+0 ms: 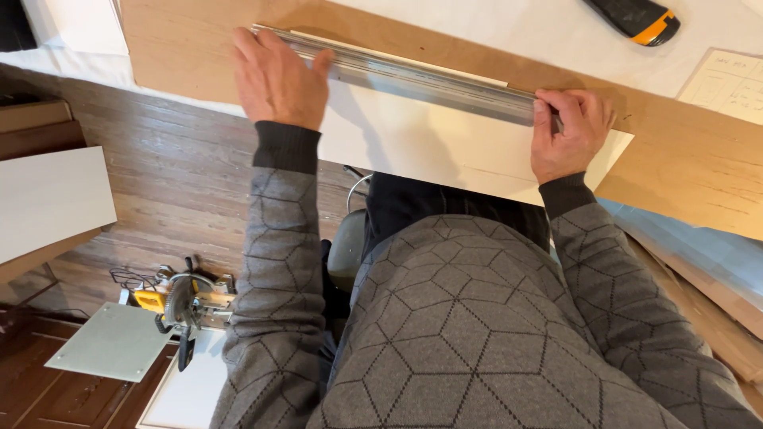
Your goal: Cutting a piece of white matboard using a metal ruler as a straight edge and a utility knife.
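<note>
**A:** What's nearest the camera?

**B:** The person's own body, in a grey sweater with a cube pattern. Below on the wooden floor (175,183) sits a miter saw (179,306) with yellow parts, well apart from the work.

**A:** And the hands?

**B:** Both rest on a long metal ruler (413,79), which lies slantwise across a white sheet (429,147). The left hand (276,79) lies flat near one end, fingers together and stretched over the ruler's edge, palm pressing down on the sheet. I'd say that is to keep the ruler from sliding.

**A:** The right hand?

**B:** The right hand (568,131) is at the other end, fingers curled in and pressed against the ruler's tip. Something thin may be pinched there, like a pencil, but I cannot tell; the fingers hide it.

**A:** So the ruler is held at both ends?

**B:** Yes, one hand at each end, probably so it stays straight along its whole length.

**A:** What's under the sheet?

**B:** A brown board (691,167), serving it seems as a backing that spares the white table (556,32) beneath.

**A:** Anything farther off?

**B:** A black and orange utility knife (640,17) lies beyond the board, within reach yet untouched. Just right of it is a paper with pencil sketches (727,83).
</note>
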